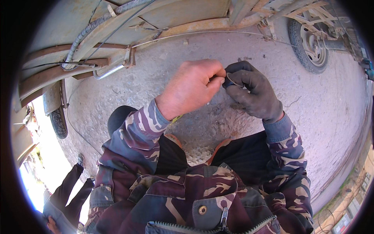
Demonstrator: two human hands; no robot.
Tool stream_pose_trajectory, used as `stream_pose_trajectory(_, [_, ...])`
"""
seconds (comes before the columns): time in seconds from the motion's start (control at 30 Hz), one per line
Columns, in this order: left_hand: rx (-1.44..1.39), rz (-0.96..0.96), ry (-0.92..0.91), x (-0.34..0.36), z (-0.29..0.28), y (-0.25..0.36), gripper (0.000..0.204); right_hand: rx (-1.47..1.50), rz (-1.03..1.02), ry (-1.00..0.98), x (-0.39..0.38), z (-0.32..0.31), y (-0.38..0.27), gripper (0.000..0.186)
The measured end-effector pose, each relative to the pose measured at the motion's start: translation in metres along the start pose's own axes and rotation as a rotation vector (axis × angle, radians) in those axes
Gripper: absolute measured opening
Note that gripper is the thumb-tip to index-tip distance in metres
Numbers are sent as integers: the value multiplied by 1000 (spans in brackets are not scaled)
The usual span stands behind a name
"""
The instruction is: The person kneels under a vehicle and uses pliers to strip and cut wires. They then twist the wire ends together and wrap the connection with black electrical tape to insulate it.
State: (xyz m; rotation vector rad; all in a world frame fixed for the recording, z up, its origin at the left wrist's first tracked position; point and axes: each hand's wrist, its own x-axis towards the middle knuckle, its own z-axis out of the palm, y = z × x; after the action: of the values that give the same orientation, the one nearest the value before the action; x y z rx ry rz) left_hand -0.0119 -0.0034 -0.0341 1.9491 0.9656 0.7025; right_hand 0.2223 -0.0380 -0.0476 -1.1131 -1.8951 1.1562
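My bare left hand [194,86] is closed in a pinch, its thumb and forefinger meeting at the edge of a small dark round thing [230,82]. That thing has a thin, pale, curved rim or strand; its exact kind is too small and covered to make out. My right hand [253,91], in a dark, worn work glove, is curled around it from the other side. Both hands are raised in front of me, almost touching, above the ground between my knees. Whatever sits between the left fingertips is hidden.
Overhead and ahead runs a rusty vehicle frame [194,27] with a wrapped hose [83,33] and a metal pipe [111,71]. A wheel [311,46] stands at the far right, another tyre [58,123] at the left. Another person's legs [72,191] show at lower left.
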Motion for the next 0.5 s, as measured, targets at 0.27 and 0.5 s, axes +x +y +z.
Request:
stream_pose_trajectory(0.27, [-71,-82,40,1,12,-3,8,140,237,9,0,0,-1,22])
stream_pose_trajectory(0.5, [-193,-209,26,1,18,-7,10,129,177,17,2,1,2,24])
